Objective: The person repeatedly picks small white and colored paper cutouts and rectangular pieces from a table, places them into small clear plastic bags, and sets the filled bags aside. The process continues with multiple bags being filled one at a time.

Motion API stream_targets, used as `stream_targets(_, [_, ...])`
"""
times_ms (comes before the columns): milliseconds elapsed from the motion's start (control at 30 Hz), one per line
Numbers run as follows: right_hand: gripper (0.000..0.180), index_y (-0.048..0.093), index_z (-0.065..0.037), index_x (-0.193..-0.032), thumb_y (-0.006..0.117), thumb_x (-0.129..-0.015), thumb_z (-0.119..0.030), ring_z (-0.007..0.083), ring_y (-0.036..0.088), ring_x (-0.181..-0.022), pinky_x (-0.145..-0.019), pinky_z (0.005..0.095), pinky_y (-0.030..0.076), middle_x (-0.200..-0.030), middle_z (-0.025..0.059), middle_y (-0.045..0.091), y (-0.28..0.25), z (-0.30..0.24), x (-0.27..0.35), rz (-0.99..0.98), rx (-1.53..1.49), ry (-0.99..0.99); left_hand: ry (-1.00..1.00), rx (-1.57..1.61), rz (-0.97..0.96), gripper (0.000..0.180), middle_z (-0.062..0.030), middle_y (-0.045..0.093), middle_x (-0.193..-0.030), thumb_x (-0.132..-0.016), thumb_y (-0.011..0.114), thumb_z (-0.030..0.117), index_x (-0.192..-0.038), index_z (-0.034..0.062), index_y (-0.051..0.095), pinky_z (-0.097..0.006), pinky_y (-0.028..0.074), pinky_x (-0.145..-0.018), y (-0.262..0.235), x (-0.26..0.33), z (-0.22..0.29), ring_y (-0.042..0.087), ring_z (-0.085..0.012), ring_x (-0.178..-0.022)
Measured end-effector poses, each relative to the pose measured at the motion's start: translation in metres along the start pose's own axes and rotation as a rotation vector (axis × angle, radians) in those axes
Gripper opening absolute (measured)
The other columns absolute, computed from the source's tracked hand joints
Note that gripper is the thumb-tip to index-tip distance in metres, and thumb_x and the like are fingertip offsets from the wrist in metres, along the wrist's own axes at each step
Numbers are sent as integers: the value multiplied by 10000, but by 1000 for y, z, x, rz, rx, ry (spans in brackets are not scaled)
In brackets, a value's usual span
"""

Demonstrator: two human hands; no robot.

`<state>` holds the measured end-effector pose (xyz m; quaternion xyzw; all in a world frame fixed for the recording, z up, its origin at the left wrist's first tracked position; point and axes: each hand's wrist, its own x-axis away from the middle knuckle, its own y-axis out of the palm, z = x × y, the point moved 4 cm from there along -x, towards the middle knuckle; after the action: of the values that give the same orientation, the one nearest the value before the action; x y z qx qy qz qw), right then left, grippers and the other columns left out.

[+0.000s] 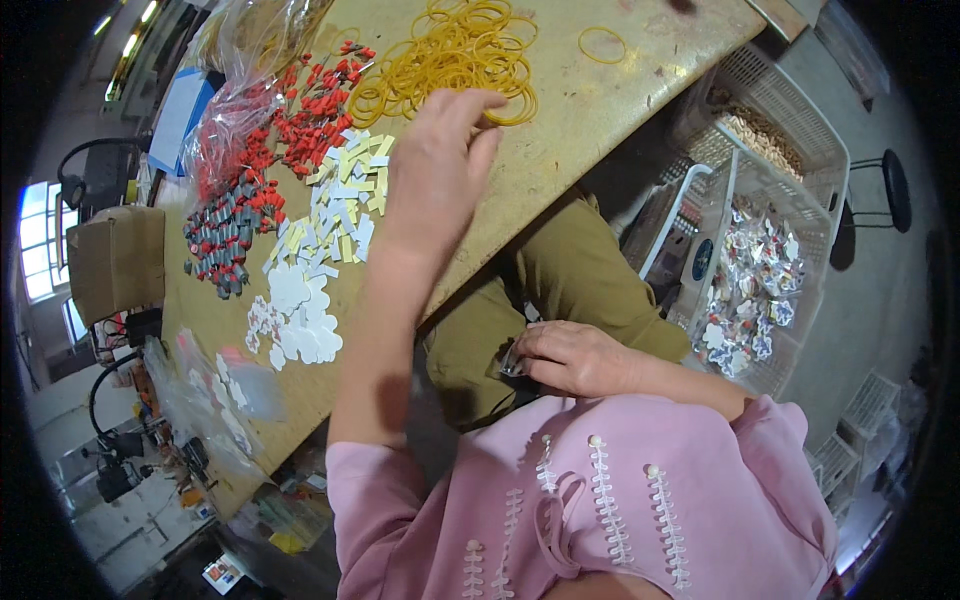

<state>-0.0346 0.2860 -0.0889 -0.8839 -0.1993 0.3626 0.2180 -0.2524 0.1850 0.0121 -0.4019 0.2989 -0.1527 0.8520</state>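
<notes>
Left hand reaching into the yellow rubber bands while the right hand is resting in the lap.

The tan worktop (pixel 600 110) is carrying, nearest the left hand (pixel 435 170), a loose heap of yellow rubber bands (pixel 455 55); its fingers are spreading apart and touching the heap's near edge, gripping nothing clearly. The right hand (pixel 575 358) is curling together over a small shiny piece (pixel 512 365) on the lap (what it is I cannot tell). Beside the arm are lying pale strips (pixel 345 195), white flower-shaped cutouts (pixel 295 325) and red-and-grey small parts (pixel 235 215). The tangled bands are likely coming up several at once, and the forearm is risking sweeping the strips off the edge. The clear bag (pixel 250 60) is blurring its contents.
</notes>
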Motion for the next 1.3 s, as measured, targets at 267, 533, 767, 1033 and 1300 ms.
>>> stream_targets(267, [135,677,-28,-973,696,-852,-85,324,710,-1067,-941,429,598,-1116,145,687,-16,6,-5,36,0,110,-318,537,-64,64,-7,755,-923,-980,758,83,-1034,50,756,-272,549,-662,5,-13,-41,681,-90,-787])
stream_targets(533, [149,697,-42,-993,711,-845,-32,312,716,-981,-819,406,600,-1100,126,693,-49,2,-27,88,0,311,-495,757,-11,58,-31,772,-974,-1008,729,61,-1050,23,717,-235,549,-700,-37,25,-7,709,-75,-853])
stream_targets(767, [152,687,-22,-1038,756,-916,35,330,722,-1014,-839,386,606,-1187,158,683,-60,-3,-52,141,-121,391,-297,428,-9,155,-81,751,-929,-913,749,-28,-1053,36,737,-332,576,-764,-36,117,46,726,-199,-830])
stream_targets(1033, [237,694,-20,-1064,757,-859,80,342,718,-1051,-845,394,613,-1236,172,684,-47,-10,-58,52,-91,345,-35,28,-168,319,-40,615,-824,-767,787,-1,-1065,109,774,-400,494,-775,-49,154,57,616,-270,-835])
stream_targets(1300, [182,695,7,-1027,725,-848,14,346,723,-1085,-904,398,624,-1225,177,695,-19,-26,-64,-89,-125,210,-78,-137,-654,183,-67,674,-839,-850,696,83,-1029,57,726,-425,484,-793,-42,194,45,667,-283,-819])
